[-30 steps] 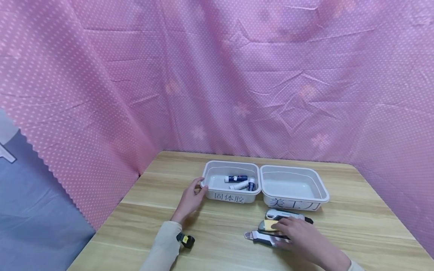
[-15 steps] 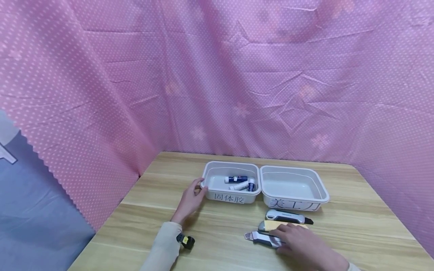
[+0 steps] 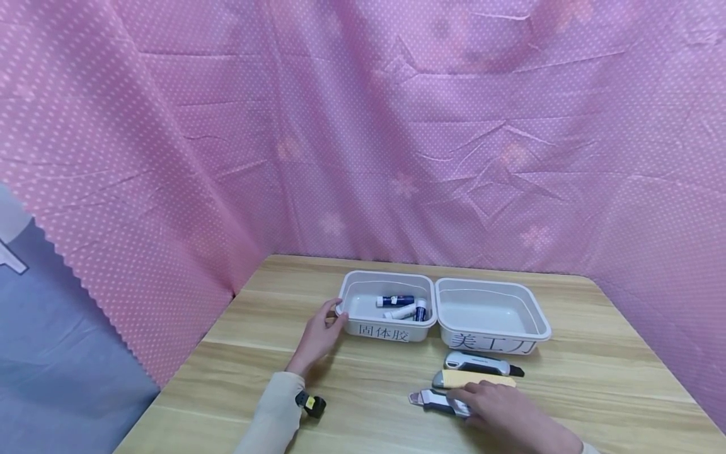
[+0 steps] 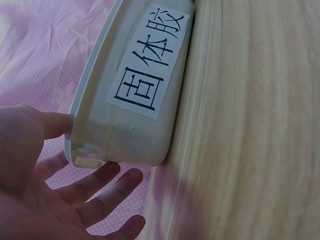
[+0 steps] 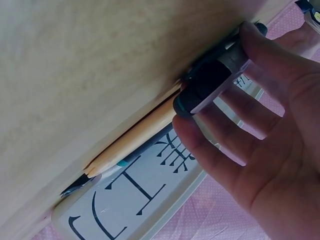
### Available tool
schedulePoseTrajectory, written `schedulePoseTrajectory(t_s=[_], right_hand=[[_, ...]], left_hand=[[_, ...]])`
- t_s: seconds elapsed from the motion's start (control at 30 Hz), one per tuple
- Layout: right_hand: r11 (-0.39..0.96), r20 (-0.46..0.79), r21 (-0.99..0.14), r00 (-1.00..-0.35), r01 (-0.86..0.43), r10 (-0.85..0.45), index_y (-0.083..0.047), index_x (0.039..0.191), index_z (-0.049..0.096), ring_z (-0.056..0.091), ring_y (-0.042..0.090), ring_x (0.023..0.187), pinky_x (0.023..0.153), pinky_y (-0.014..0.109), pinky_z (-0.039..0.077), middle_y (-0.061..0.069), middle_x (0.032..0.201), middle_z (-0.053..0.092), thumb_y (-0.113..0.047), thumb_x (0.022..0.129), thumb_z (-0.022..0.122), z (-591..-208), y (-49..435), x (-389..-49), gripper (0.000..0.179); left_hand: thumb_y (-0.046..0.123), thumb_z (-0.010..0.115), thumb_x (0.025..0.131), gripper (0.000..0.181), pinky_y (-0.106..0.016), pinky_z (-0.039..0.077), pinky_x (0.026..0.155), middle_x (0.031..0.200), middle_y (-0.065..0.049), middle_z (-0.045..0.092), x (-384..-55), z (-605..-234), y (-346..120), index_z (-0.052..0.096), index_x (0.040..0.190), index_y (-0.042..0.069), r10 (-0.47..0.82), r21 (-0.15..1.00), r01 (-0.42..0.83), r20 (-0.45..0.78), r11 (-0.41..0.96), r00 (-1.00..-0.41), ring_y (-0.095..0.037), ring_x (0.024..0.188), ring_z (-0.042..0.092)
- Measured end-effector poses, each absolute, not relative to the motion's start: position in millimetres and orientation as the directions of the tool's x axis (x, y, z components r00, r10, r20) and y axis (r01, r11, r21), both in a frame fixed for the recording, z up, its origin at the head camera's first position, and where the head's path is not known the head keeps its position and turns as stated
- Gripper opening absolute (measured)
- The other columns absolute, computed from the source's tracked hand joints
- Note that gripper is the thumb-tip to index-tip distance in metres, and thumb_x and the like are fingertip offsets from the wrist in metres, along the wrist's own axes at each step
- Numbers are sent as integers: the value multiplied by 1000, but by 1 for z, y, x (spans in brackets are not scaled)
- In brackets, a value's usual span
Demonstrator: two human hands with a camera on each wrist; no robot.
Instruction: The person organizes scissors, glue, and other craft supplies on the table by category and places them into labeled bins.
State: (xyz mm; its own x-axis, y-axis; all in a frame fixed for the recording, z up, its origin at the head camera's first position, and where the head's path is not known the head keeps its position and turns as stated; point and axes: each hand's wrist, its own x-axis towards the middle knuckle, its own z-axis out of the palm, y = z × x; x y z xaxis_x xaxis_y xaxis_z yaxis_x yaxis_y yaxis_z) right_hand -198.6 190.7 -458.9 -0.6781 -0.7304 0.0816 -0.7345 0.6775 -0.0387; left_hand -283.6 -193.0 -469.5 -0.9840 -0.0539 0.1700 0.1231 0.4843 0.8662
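Note:
My left hand [image 3: 317,337] holds the near-left corner of a white plastic bin [image 3: 418,334]. In the left wrist view the thumb lies on the rim and the index finger goes behind it, the other fingers spread below. My right hand [image 3: 501,407] pinches the nearest utility knife [image 3: 437,401], white and black, between thumb and fingers; its rear end is under the hand in the head view. Beyond it lie a yellow utility knife [image 3: 467,378], overlapped by the fingers, and a white and black utility knife [image 3: 479,363].
Glue sticks [image 3: 395,301], blue and white, lie inside the left bin. A second labelled white bin [image 3: 482,312] stands right beside it, directly behind the knives. A pink dotted curtain [image 3: 420,157] hangs behind the wooden table [image 3: 227,378].
My right hand has drawn back from the yellow knife toward the nearest knife, uncovering more of the yellow one. The left hand keeps its place on the bin.

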Motion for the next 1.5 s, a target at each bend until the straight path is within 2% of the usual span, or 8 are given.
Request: schedulePoseTrajectory(t_s=[0.2, 0.43, 0.6, 0.83, 1.13, 1.37, 1.5], right_hand=[[663, 91, -43, -663, -748, -743, -31, 127, 69, 57, 3, 79, 61, 26, 50, -11, 97, 70, -22, 87, 80, -458, 191, -198, 43], [619, 252, 44, -591, -784, -766, -30, 113, 71, 60, 5, 75, 57, 25, 47, -11, 90, 69, -19, 81, 82, -455, 191, -199, 35], [643, 282, 48, -607, -765, -743, -28, 115, 73, 66, 12, 83, 62, 29, 52, -7, 97, 72, -22, 81, 83, -448, 191, -198, 36], [668, 371, 75, -601, -740, -708, -30, 115, 72, 68, 14, 84, 60, 29, 53, -8, 100, 72, -25, 79, 85, -442, 193, -201, 38], [667, 387, 46, -603, -743, -698, -21, 120, 72, 69, 19, 93, 73, 37, 59, -2, 109, 74, -23, 80, 85, -432, 198, -207, 42], [664, 460, 95, -559, -742, -690, -20, 116, 73, 69, 16, 84, 66, 33, 58, -4, 100, 73, -23, 75, 88, -424, 198, -213, 44], [686, 477, 106, -568, -720, -670, -22, 119, 73, 71, 18, 88, 69, 36, 60, -4, 105, 74, -23, 76, 88, -418, 197, -215, 45]], left_hand=[[35, 59, 104, 53, -47, 57, 98, 136, -22, 61, -284, -469, -193, 46, 152, 16, -56, 871, 116, 161, 477, -985, -33, 114, 67], [35, 58, 104, 54, -47, 57, 98, 136, -23, 60, -283, -470, -193, 45, 153, 15, -55, 870, 111, 156, 480, -986, -34, 114, 66], [35, 58, 105, 54, -47, 57, 97, 137, -23, 60, -283, -469, -192, 45, 153, 14, -53, 870, 112, 156, 480, -986, -34, 114, 66], [32, 58, 105, 54, -48, 57, 97, 136, -22, 60, -282, -467, -191, 45, 153, 14, -59, 867, 112, 161, 486, -985, -34, 113, 66], [31, 58, 105, 53, -47, 57, 96, 135, -22, 61, -283, -468, -192, 45, 153, 13, -62, 863, 113, 164, 493, -984, -31, 109, 68], [30, 58, 105, 52, -46, 58, 94, 134, -23, 62, -283, -468, -192, 45, 153, 12, -56, 863, 120, 168, 490, -984, -30, 108, 68], [31, 58, 105, 52, -46, 58, 94, 133, -23, 62, -283, -468, -192, 46, 152, 12, -56, 861, 121, 171, 495, -984, -30, 107, 69]])
